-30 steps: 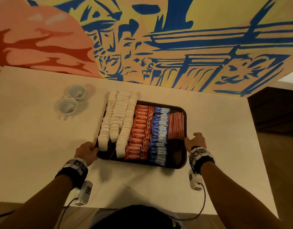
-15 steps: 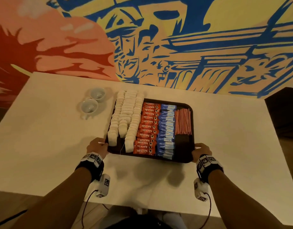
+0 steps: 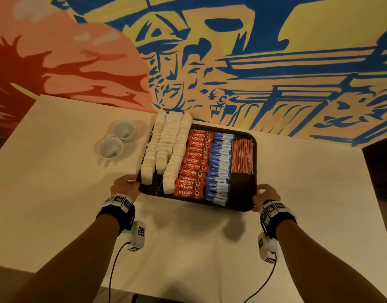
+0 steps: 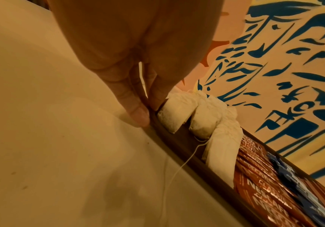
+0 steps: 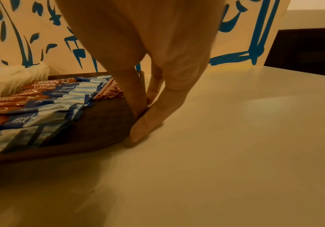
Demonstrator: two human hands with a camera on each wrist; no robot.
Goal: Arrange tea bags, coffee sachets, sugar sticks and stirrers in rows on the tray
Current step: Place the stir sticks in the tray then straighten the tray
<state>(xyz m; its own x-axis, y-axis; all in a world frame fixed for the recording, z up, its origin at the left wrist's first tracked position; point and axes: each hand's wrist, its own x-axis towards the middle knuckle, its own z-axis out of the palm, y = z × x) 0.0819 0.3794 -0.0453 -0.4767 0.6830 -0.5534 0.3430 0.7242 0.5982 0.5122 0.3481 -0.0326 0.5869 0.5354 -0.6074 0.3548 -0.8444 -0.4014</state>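
Note:
A dark tray (image 3: 242,193) lies on the pale table (image 3: 57,193). In it, left to right, run three rows of white tea bags (image 3: 166,145), a row of red coffee sachets (image 3: 194,162), a row of blue sugar sticks (image 3: 219,167) and a bundle of red stirrers (image 3: 242,156). My left hand (image 3: 126,185) pinches the tray's left near rim (image 4: 169,138), thumb inside next to a tea bag (image 4: 175,113). My right hand (image 3: 265,193) pinches the right near rim (image 5: 99,147), thumb on the inner side beside the stirrers (image 5: 111,92).
Two white cups (image 3: 117,138) stand on the table left of the tray. A painted wall (image 3: 231,62) rises right behind the tray's far edge. A dark drop lies past the table's right edge (image 3: 376,171).
Both hands have slid back along the tray's sides to its near corners. The tray now sits closer to the wall in view as the head camera shifted.

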